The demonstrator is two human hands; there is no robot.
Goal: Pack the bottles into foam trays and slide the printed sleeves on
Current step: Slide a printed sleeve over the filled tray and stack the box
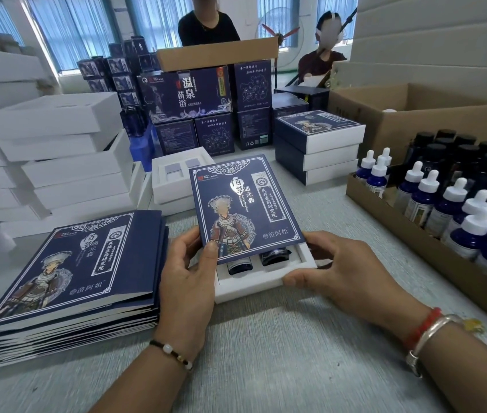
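- The left hand [190, 269] pinches the near corner of the printed sleeve [243, 201], thumb on top, likely to steer it; the palm faces inward.
- The right hand [334, 266] curls round the near right corner of the foam tray [254, 286], probably to keep it from sliding; the wrist comes in from the right.
- The tray lies on the table [266, 353]; the sleeve covers most of it; two bottles [255, 260] peek out.
- Flat spare sleeves [66, 272] wait on the left; more dropper bottles [450, 204] stand in a box on the right, close to reach.
- Finished boxes [319, 147] sit stacked farther back.

bottles [255, 259] mostly hidden under sleeve [243, 204], carton [415, 242] cut off at rt edge, sleeve print too small
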